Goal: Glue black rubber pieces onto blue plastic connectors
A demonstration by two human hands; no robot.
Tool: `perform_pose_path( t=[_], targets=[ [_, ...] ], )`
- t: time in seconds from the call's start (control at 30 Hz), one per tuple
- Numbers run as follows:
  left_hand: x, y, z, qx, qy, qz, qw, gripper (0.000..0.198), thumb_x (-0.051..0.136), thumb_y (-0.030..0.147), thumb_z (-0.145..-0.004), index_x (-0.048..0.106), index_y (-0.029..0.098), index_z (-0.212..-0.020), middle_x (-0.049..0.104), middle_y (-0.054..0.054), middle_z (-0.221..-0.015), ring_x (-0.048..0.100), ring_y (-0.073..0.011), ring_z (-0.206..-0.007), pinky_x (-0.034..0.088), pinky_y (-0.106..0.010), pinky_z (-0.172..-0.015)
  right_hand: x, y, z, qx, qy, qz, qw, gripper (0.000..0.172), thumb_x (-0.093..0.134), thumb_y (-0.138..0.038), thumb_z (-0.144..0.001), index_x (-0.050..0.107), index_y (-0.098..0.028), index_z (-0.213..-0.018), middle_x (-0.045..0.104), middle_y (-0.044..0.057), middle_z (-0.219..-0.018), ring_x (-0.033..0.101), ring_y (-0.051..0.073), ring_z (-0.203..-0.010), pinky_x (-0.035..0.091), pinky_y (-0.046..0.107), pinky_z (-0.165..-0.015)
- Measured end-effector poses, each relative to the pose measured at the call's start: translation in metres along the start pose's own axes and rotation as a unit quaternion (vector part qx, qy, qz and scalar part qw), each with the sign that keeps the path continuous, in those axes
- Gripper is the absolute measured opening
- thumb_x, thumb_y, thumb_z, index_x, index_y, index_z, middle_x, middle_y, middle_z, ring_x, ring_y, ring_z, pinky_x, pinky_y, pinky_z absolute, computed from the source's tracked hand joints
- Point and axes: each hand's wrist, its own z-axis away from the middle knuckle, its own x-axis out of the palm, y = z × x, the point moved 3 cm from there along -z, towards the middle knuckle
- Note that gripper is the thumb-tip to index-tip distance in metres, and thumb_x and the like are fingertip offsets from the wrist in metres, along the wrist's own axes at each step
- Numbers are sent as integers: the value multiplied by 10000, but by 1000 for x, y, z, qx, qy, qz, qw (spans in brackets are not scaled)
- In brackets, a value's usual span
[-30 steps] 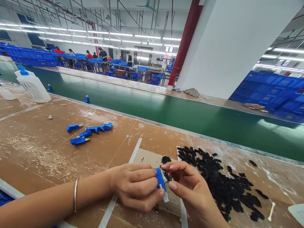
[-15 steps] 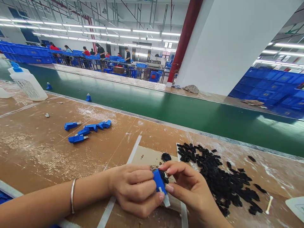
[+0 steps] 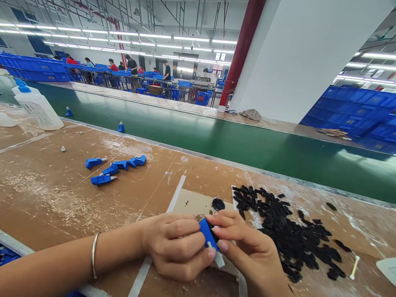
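Between my two hands is a small blue plastic part point(image 3: 208, 234) with a pale, translucent tip pointing down toward me. My left hand point(image 3: 177, 247) is closed around its left side, thumb near the tip. The fingers and thumb of my right hand point(image 3: 247, 243) press on its right side, where a dark piece shows, mostly hidden by the fingertips. Just beyond my hands a round black cap point(image 3: 218, 204) lies on a beige sheet point(image 3: 194, 201) taped to the table. To the right spreads a heap of small black pieces point(image 3: 287, 227).
Several similar blue parts point(image 3: 120, 165) lie on the cardboard-covered table to the left. A green conveyor belt point(image 3: 185, 128) runs across beyond, carrying two upright blue parts. A white bottle point(image 3: 38, 108) stands at left, a cotton swab point(image 3: 354, 268) at right. People work in the background.
My right fingers have closed in against the blue part's dark side, covering more of it. The upright blue parts on the belt have shifted slightly right. My left hand keeps its hold.
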Motion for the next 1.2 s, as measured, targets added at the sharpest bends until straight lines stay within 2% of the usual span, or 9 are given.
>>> perform_pose_path(
  t=[0.2, 0.4, 0.53, 0.63, 0.7, 0.8, 0.93, 1.07, 1.2],
  targets=[
    [-3, -2, -3, -16, -5, -8, 1000, 139, 552, 112, -726, 614, 170, -616, 573, -51, -784, 543, -142, -710, 566, -229, -589, 9, -14, 4, -102, -32, 101, 989, 397, 581, -162, -845, 588, -352, -1194, 629, 14, -1195, 560, 246, -1108, 409, 457, -973],
    [-2, 1, 8, -7, 61, -21, 998, 147, 592, 179, -722, 537, 212, -590, 611, -23, -811, 561, -143, -720, 563, -264, -594, 14, -28, 2, -174, -43, 137, 974, 421, 578, -144, -845, 561, -291, -1239, 605, 27, -1215, 549, 241, -1141, 423, 426, -979],
    [-3, 0, 13, -28, 77, -57, 995, 149, 592, 200, -721, 510, 220, -598, 605, -5, -808, 538, -135, -694, 525, -279, -563, 13, -28, 1, -167, -62, 116, 977, 338, 514, -227, -899, 571, -298, -1224, 610, 27, -1218, 561, 225, -1126, 394, 407, -1005],
    [-2, 2, 12, -34, 59, -94, 993, 138, 622, 188, -712, 536, 233, -614, 596, 9, -814, 531, -131, -696, 513, -294, -604, 13, -23, 4, -102, -60, 62, 991, 340, 490, -353, -909, 542, -335, -1244, 594, 23, -1248, 506, 239, -1186, 379, 421, -1012],
    [-1, 5, 12, -41, 57, -115, 991, 138, 613, 179, -722, 546, 242, -619, 599, 16, -820, 534, -128, -706, 504, -292, -596, 16, -21, 9, -34, -42, -7, 999, 389, 495, -427, -893, 494, -355, -1276, 597, 25, -1246, 499, 241, -1193, 390, 413, -1002],
    [-1, 8, 12, -79, 83, -143, 983, 185, 534, 155, -763, 539, 236, -597, 617, 23, -852, 539, -123, -741, 473, -281, -544, 21, -21, 15, 46, -4, -120, 992, 430, 507, -482, -871, 459, -363, -1282, 604, 29, -1237, 518, 239, -1178, 399, 397, -991],
    [-5, 8, 11, -77, 77, -164, 981, 194, 633, 126, -686, 503, 225, -582, 621, 33, -873, 532, -127, -778, 463, -287, -561, 17, -22, 14, 64, 47, -110, 991, 425, 541, -519, -835, 509, -358, -1227, 577, 21, -1269, 511, 251, -1164, 390, 398, -960],
    [-13, 0, 7, -23, 27, -152, 988, 223, 707, 164, -654, 506, 227, -582, 613, 26, -875, 522, -125, -769, 473, -283, -626, -8, -15, 2, 64, 114, -61, 990, 342, 558, -476, -837, 582, -319, -1141, 595, 48, -1219, 530, 258, -1083, 417, 393, -869],
    [-21, -5, 3, 5, -4, -159, 987, 252, 765, 171, -609, 525, 244, -585, 613, 47, -856, 514, -117, -750, 478, -281, -703, -45, -2, -14, 63, 226, -61, 970, 212, 579, -367, -845, 633, -263, -1021, 637, 56, -1083, 558, 218, -1012, 436, 337, -805]
  ],
)
